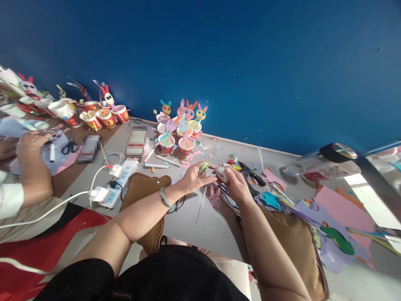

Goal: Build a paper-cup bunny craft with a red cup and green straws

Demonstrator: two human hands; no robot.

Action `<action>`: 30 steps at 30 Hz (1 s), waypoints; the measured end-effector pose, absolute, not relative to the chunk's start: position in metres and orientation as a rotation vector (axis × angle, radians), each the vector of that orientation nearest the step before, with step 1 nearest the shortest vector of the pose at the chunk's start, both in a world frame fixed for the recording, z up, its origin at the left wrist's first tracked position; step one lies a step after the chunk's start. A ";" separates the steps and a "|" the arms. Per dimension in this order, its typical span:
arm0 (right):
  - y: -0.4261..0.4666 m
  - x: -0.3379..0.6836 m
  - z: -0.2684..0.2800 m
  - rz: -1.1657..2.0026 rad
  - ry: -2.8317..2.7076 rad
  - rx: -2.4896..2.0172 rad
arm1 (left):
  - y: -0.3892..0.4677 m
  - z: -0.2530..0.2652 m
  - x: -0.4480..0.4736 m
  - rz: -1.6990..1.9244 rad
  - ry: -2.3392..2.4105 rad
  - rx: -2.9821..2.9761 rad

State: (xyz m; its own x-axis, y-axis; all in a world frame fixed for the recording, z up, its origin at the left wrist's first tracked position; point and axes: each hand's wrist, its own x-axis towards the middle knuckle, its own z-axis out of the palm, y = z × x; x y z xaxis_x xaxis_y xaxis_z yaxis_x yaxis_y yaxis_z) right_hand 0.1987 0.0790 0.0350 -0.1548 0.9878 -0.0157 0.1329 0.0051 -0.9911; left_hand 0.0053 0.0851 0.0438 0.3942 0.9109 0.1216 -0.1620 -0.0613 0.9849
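Observation:
My left hand (191,179), with a bangle at the wrist, is closed on a small green piece (203,168) that looks like cut paper. Close beside it, my right hand (237,184) pinches a small whitish rounded thing (222,174) whose kind I cannot make out. Below the hands, a pink paper rabbit head (214,197) lies on the grey table (194,223), near thin white sticks (201,205). Beyond them stand several paper cups (186,146) holding paper animal heads on sticks (183,123).
Pens (156,166) and paper scraps litter the table. A power strip (120,184) and brown cloth bag (144,190) lie left; coloured paper (340,209) and a clear bottle (319,165) right. Another person's hand (33,144) works at far left, near more cups (90,120).

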 end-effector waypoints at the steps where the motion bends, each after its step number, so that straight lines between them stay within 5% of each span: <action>1: 0.078 0.199 0.034 1.252 -1.442 -1.235 | 0.085 0.043 0.006 1.032 0.773 1.353; 19: 0.065 0.196 0.029 0.152 -2.157 -1.110 | 0.088 0.031 0.003 1.071 1.000 1.601; 24: 0.063 0.193 0.032 0.197 -2.136 -1.100 | 0.088 0.031 0.003 1.088 1.060 1.672; 30: 0.064 0.193 0.037 0.642 -1.936 -1.103 | 0.089 0.045 0.003 1.098 0.936 1.334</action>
